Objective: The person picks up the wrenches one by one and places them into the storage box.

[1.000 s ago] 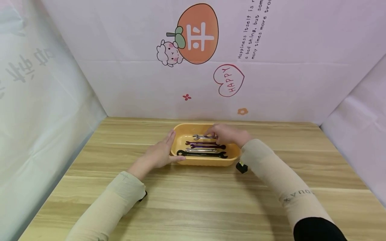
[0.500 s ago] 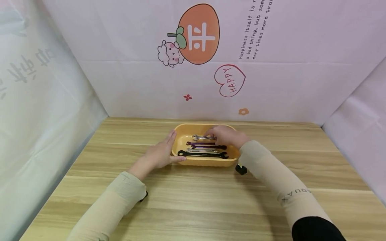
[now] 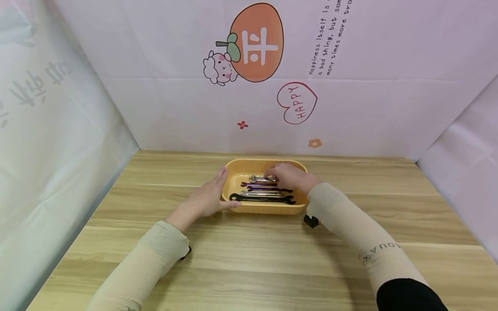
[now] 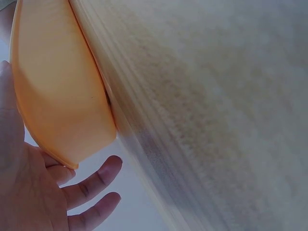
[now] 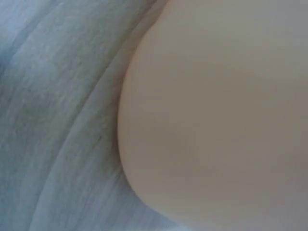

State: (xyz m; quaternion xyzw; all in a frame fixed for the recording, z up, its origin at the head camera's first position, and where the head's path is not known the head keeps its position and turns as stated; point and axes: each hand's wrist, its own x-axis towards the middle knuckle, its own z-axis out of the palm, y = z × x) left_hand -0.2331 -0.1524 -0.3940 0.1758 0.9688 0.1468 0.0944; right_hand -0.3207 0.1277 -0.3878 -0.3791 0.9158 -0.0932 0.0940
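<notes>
A yellow plastic tray [image 3: 268,209] sits on the wooden table and holds several wrenches in a row. My left hand [image 3: 204,199] grips its left end, thumb over the front rim and fingers along the side. In the left wrist view, two fingers stretch out past the tray corner. Reaching into the back of the tray, my right hand [image 3: 292,176] holds a silver wrench [image 3: 254,179] by its right part; the fingers cover that end. In front of it lie two purple wrenches, a second silver wrench [image 3: 260,194] and a longer black wrench [image 3: 264,199].
The wooden table [image 3: 249,259] extends around the tray. Behind it rises a white printed backdrop [image 3: 175,112], with more white sheets at the left and right. A small black object [image 3: 311,220] shows under the right wrist. The right wrist view is mostly filled by blurred skin.
The silver wrench and my right hand have shifted slightly toward the front of the tray. The wrench's visible end has turned a little. My left hand stays at the tray's end.
</notes>
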